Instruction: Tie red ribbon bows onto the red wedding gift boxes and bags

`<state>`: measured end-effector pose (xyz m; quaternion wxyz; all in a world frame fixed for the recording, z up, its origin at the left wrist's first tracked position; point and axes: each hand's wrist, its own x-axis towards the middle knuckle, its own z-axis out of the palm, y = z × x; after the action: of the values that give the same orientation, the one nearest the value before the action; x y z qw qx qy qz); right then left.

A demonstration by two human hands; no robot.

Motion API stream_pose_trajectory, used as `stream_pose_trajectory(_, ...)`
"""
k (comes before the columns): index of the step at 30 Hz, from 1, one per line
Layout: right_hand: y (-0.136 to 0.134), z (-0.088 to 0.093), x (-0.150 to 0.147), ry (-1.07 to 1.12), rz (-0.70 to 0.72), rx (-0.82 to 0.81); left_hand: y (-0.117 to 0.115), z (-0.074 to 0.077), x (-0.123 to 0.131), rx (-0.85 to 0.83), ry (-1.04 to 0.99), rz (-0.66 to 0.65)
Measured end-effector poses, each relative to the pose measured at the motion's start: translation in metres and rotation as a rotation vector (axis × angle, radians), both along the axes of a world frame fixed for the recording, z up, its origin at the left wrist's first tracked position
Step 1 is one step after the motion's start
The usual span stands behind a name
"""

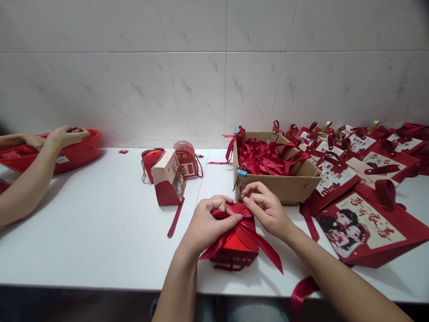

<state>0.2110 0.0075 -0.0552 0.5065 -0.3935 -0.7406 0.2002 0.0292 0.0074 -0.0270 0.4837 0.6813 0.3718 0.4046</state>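
A small red gift box (238, 244) stands on the white table in front of me. A dark red ribbon (267, 249) is tied in a bow on its top, with tails hanging down both sides. My left hand (215, 222) pinches the bow's left loop between thumb and fingers. On the other side, my right hand (265, 207) has its thumb and forefinger closed at the bow's right loop. A dark red cord lies at the box's front foot.
Behind the box is a cardboard box (280, 187) of red ribbons, with blue clips. Many red gift bags (367, 222) fill the right side. Several small boxes (169, 180) stand left of centre. Another person's hands (65, 137) are at a red basin (84, 151) far left.
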Motion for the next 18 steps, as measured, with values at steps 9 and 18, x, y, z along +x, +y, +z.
stream_pose_trajectory(9, 0.0046, -0.0028, 0.0062, -0.098, -0.025, 0.178, -0.0013, 0.0007, 0.0026, -0.018, 0.040, 0.000)
stream_pose_trajectory(18, 0.0059, 0.0024, 0.0099, -0.142, -0.050, 0.268, -0.0005, -0.0002, 0.0021, 0.008, 0.092, 0.007)
